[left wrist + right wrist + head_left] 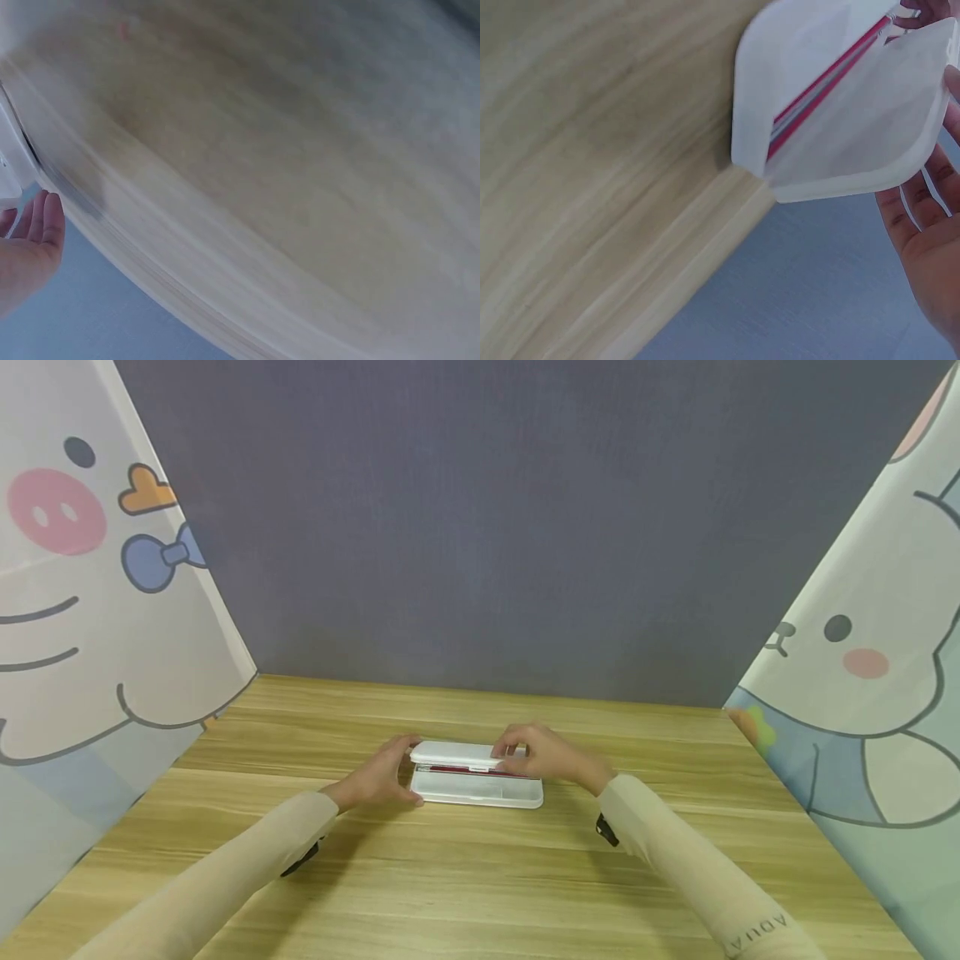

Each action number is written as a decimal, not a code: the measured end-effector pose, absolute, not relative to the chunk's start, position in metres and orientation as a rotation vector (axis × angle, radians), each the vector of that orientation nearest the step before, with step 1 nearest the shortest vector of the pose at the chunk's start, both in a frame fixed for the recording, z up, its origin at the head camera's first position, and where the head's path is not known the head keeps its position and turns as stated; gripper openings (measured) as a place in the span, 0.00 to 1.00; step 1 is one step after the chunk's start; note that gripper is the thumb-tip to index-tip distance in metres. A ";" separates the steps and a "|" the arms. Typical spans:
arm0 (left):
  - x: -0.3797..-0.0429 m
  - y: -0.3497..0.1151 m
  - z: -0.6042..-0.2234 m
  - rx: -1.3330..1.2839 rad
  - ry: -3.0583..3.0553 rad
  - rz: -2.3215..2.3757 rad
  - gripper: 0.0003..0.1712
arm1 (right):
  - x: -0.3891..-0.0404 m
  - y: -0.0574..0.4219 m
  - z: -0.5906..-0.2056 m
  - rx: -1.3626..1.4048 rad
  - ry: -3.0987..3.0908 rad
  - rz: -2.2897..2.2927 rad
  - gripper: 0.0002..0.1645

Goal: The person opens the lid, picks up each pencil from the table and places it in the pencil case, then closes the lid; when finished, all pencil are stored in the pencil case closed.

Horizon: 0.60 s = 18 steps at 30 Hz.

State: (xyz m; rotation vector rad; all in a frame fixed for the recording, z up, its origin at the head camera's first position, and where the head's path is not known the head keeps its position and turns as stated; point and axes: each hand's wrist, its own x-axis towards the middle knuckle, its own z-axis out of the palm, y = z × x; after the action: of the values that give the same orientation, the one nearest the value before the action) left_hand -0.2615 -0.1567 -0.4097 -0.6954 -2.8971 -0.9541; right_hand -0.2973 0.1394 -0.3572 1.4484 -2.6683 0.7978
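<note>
A white plastic pencil case (457,788) lies on the wooden table with its lid (454,751) raised partway on the far side. Inside, along the hinge side, thin red and silvery sticks (829,86) show, partly covered by the lid. My left hand (378,774) spans the left end of the case, thumb at the near corner and fingers at the far one. With thumb and fingers, my right hand (542,752) pinches the lid near its right end. In the right wrist view, the fingers (919,206) lie behind the lid.
The wooden table (480,885) stretches around the case. Behind it rises a dark grey panel (465,527). Cartoon-printed panels (60,693) stand at the left and right sides.
</note>
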 end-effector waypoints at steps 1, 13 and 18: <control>-0.261 -0.157 -0.410 -0.706 -2.891 -0.936 0.56 | -0.296 0.139 -0.359 1.451 -2.662 0.793 0.08; -0.259 -0.157 -0.409 -0.809 -2.804 -0.854 0.50 | -0.288 0.137 -0.375 1.403 -2.630 0.667 0.17; -0.258 -0.156 -0.408 -0.815 -2.801 -0.816 0.48 | -0.286 0.137 -0.379 1.315 -2.711 0.591 0.26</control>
State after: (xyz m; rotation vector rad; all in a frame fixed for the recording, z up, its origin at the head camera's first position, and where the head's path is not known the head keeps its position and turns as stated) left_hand -0.2581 -0.1562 -0.4079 -0.8155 -2.8011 -0.8155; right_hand -0.2860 0.1370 -0.3789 1.3154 -2.7114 0.5907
